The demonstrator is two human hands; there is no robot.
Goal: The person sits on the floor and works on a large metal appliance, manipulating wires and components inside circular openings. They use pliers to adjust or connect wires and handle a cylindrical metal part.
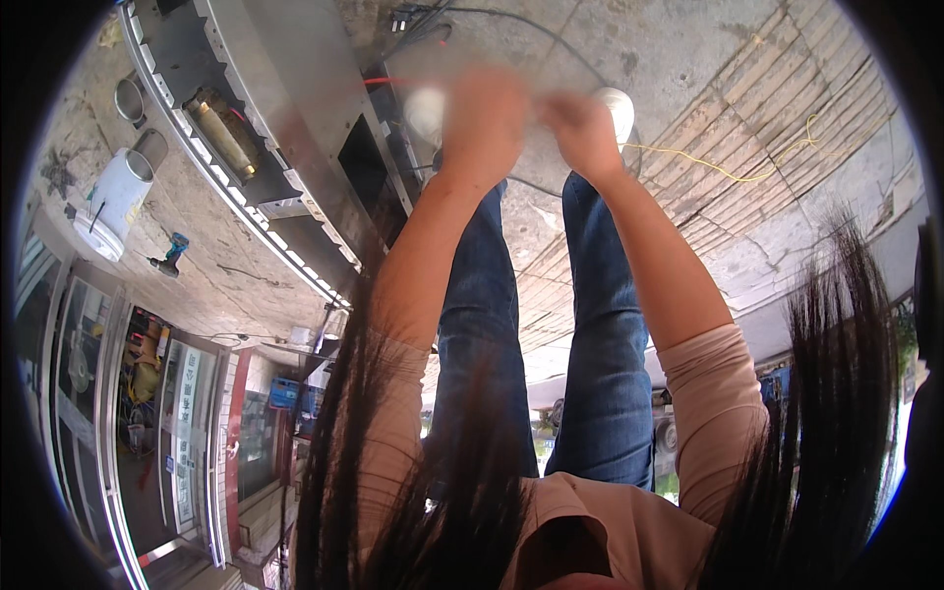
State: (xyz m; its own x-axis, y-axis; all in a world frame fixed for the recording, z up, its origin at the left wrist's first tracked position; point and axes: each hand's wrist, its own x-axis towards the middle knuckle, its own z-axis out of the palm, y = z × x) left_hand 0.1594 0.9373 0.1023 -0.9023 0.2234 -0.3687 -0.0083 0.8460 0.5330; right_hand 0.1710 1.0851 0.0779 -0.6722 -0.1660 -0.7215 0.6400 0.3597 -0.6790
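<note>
My left hand [488, 110] is raised in front of me, its fingers bent and badly blurred. A red wire [380, 80] runs in beside it from the left, but the blur hides whether the hand grips it. Close by on the right is my right hand [579, 129], with its fingers curled inward and a small gap between the two hands. Whatever the fingertips may hold is lost in the blur. To the left of my left arm stands a long metal cabinet [295, 51] with an open frame, and a dirty brass-coloured part [225, 136] lies within it.
A blue cordless drill [171, 254] and a white bucket [122, 195] are on the concrete floor left of the cabinet. A black cable [516, 15] with a plug lies ahead. Yellow cord [708, 166] crosses the grooved paving at right. Glass doors [81, 369] stand at far left.
</note>
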